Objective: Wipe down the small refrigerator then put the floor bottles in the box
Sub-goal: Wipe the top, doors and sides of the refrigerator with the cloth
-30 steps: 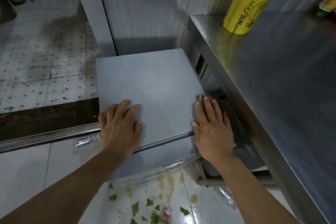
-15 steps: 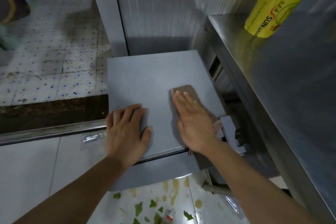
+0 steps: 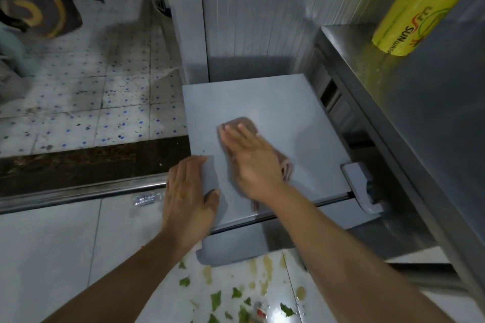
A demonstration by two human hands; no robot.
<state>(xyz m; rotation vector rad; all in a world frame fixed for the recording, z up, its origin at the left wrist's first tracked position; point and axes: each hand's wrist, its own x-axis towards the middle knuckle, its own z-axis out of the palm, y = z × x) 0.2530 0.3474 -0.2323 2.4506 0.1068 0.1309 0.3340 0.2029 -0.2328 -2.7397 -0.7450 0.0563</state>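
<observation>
I am wiping the top of the small refrigerator [image 3: 283, 118], which sits low on the floor between a white wall panel [image 3: 262, 8] and a steel tabletop [image 3: 420, 113] on my right. My right hand [image 3: 252, 157] lies flat on a brown cloth [image 3: 244, 123], fingers straight and close together, pressing the cloth against the top panel near its middle; this is a flat press and no pinching grip. My left hand [image 3: 189, 191] rests with fingers spread over the front left corner of the refrigerator, thumb on the top face, to brace the cabinet. To do this step well, I judge that I should keep the palm weight even over the cloth, work in overlapping straight passes from the rear edge to the front edge, and carry each pass fully to the corners (the right rear area near the tabletop looks the easiest to miss). The cloth bunches behind my wrist, so I should flatten it before the next pass, or it may drag rather than wipe. The left hand should hold the corner firmly so the refrigerator does not shift on the tiles. Count in view: one refrigerator, one cloth, two hands, one yellow roll of wrap [image 3: 420, 5] on the tabletop. On the floor [image 3: 52, 244] near my feet lie scattered green leaf scraps [image 3: 215, 301] and yellowish spills. No bottles and no box can be identified with certainty, so that part of the task is not yet begun.
</observation>
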